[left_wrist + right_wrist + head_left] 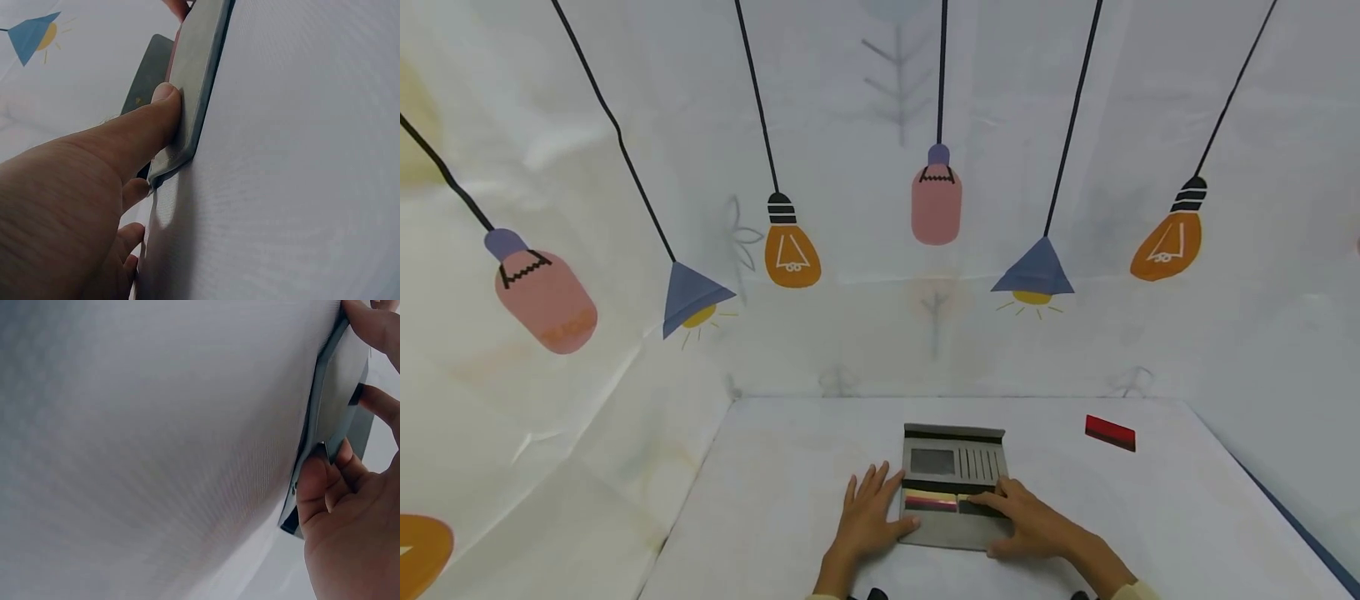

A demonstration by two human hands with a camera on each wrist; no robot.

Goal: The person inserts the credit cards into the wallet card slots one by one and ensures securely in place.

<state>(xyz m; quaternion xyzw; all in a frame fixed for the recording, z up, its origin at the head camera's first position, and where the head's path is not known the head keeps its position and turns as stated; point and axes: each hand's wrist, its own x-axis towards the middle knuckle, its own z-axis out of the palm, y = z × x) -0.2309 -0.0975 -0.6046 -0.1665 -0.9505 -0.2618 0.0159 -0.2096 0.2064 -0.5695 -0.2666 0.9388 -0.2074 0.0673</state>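
Note:
An opened grey wallet (940,532) lies on the white surface, with a dark window, a row of card slots and, below its fold, two cards (929,501) showing yellow and red edges. At its left edge my left hand (867,515) has its fingers spread on the surface and its thumb resting on the wallet's lower panel. My right hand (1030,525) grips the lower right part between thumb and index finger. In the right wrist view, these fingers hold a lifted, dark-cornered edge (340,428); whether it is a card or the pocket I cannot tell.
A red and dark card (1110,433) lies apart at the back right of the white table (775,467). A white sheet (850,333) with printed hanging lamps stands behind and at the sides.

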